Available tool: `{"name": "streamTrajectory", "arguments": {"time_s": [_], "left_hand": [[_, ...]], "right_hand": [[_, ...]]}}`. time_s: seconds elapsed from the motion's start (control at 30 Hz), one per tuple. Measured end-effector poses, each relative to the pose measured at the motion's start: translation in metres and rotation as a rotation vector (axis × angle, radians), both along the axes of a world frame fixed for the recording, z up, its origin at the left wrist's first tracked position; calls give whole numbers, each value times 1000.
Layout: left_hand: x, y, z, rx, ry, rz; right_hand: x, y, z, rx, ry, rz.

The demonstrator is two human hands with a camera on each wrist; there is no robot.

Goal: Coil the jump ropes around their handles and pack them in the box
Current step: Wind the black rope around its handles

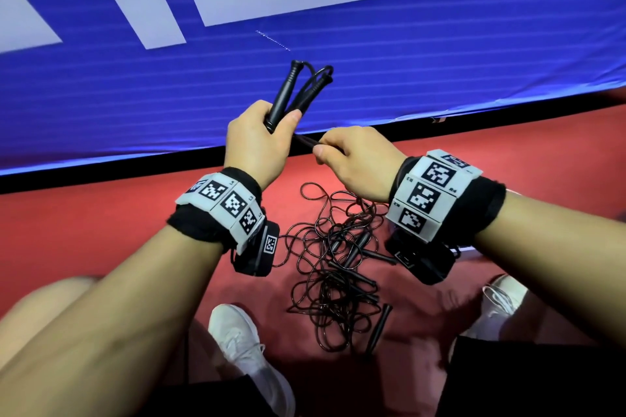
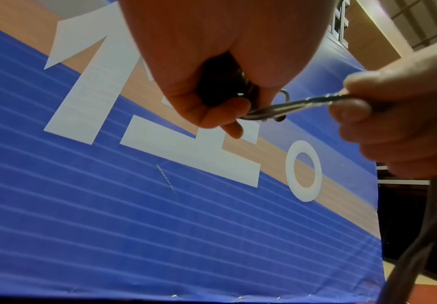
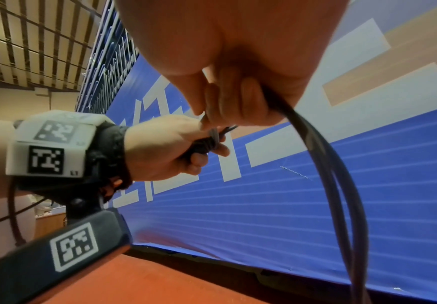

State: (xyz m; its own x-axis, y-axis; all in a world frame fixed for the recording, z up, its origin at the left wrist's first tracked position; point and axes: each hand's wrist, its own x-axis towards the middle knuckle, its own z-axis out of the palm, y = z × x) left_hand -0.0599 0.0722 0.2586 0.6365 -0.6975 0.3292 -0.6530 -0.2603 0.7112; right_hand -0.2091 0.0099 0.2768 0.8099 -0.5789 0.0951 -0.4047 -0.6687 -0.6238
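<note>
The left grip (image 1: 259, 139) was clenched around the lower ends of two black handles (image 1: 298, 88), which rose from the fist and spread apart toward their tops, where the rope looped between them. In the left wrist view the fingers (image 2: 228, 115) curled over the dark butt ends of the handles, with thumb and fingertips closed beneath. The right grip (image 1: 352, 159) pinched a doubled length of black rope (image 1: 306, 141) between thumb and forefinger, just beside the left fist; the strands ran taut from the base of the handles into the pinch. In the right wrist view the remaining rope (image 3: 342, 185) passed through the curled fingers (image 3: 238, 102) and hung downward in two parallel strands. Both wrists carried grey bands printed with square black-and-white markers (image 1: 230, 203) over black wraps.

Below the hands, on the red floor (image 1: 101, 220), lay a tangled heap of further jump ropes (image 1: 335, 264), their thin black cords looping over several loose handles; one handle (image 1: 381, 327) lay at the near edge of the heap. White shoes (image 1: 244, 349) stood on either side of the heap. Beyond the hands hung a blue banner (image 1: 135, 85) with large white shapes, its lower edge meeting the floor. The box could not be seen in any view.
</note>
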Motion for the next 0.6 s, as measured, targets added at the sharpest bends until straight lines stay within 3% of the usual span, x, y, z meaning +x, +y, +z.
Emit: {"name": "streamTrajectory", "arguments": {"time_s": [0.37, 0.6], "left_hand": [[12, -8, -15, 26, 44, 4], [15, -9, -20, 144, 2, -18]], "right_hand": [[3, 9, 6, -44, 113, 58], [-6, -4, 3, -66, 159, 34]]}}
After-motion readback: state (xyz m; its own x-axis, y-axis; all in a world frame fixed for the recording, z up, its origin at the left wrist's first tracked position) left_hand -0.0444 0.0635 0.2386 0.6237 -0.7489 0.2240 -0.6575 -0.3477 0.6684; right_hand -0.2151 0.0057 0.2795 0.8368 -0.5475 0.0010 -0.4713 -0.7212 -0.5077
